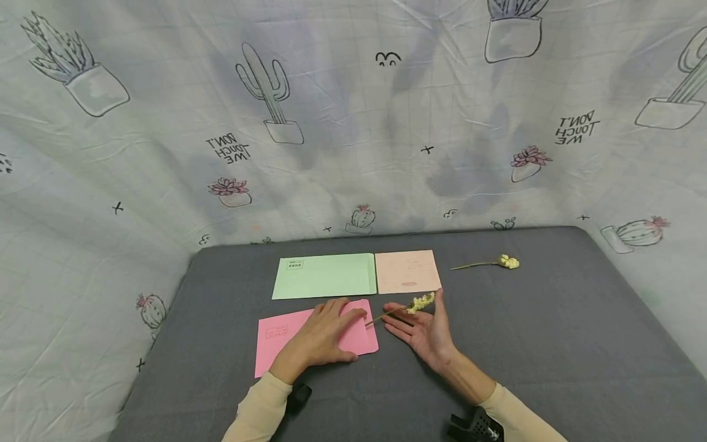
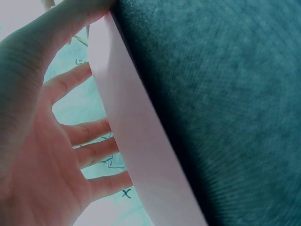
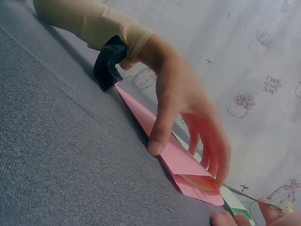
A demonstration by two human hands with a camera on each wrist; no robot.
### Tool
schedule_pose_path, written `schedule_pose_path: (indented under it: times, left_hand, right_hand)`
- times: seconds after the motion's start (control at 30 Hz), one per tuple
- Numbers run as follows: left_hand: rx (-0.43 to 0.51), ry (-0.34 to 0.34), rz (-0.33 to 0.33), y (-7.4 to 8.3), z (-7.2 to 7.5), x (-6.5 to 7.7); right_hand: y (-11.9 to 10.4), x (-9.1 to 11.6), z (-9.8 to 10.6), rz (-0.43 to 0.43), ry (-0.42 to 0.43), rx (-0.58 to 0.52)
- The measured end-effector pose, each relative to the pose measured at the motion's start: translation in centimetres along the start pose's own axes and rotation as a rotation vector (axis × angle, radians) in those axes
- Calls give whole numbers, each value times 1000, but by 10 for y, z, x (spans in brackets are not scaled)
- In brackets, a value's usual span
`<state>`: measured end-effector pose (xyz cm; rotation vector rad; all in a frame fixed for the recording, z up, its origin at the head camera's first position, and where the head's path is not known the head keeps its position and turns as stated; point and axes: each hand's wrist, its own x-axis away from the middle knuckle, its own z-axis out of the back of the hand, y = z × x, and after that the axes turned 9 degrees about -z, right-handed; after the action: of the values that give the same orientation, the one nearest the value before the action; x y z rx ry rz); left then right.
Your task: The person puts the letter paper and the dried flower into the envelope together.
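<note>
My left hand (image 1: 320, 336) spans the pink envelope (image 1: 273, 351) and grips it by its long edges, thumb on the near edge and fingers on the far one. In the right wrist view the envelope's mouth (image 3: 197, 181) gapes at its right end. A small yellow dried flower (image 1: 421, 302) has the tip of its thin stem (image 3: 240, 192) at that mouth. Beside it, my right hand (image 1: 428, 337) lies palm up with fingers extended; the flower head rests over the fingers near the raised thumb.
Behind the pink envelope lie a green envelope (image 1: 326, 276) and a peach envelope (image 1: 407, 271), side by side. A second yellow flower (image 1: 508, 262) is at the back right of the grey table (image 1: 552, 344). A printed cloth (image 1: 331, 172) hangs behind.
</note>
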<state>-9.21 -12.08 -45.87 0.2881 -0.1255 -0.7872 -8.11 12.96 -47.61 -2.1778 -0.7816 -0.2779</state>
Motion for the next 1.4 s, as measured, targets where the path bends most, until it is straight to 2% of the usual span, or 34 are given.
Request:
schedule_pose_path:
  times: [0.57,0.93,1.17,1.3,1.4]
  left_hand:
    - [-25,18,-20,-2,-5,2]
    - [-20,18,-19,-2,-7,2]
    - [-19,21,-29,-2,-6,2]
    - [-25,25,-31,-2,-6,2]
    - [-26,24,-28,-2,-6,2]
  right_hand:
    - [5,-2,6,-46,-7,-168]
    - [6,-2,6,-19,71,-66]
    - [4,0,7,49,173,107]
    - [1,4,8,52,184,185]
    - [-3,7,8,39,176,197]
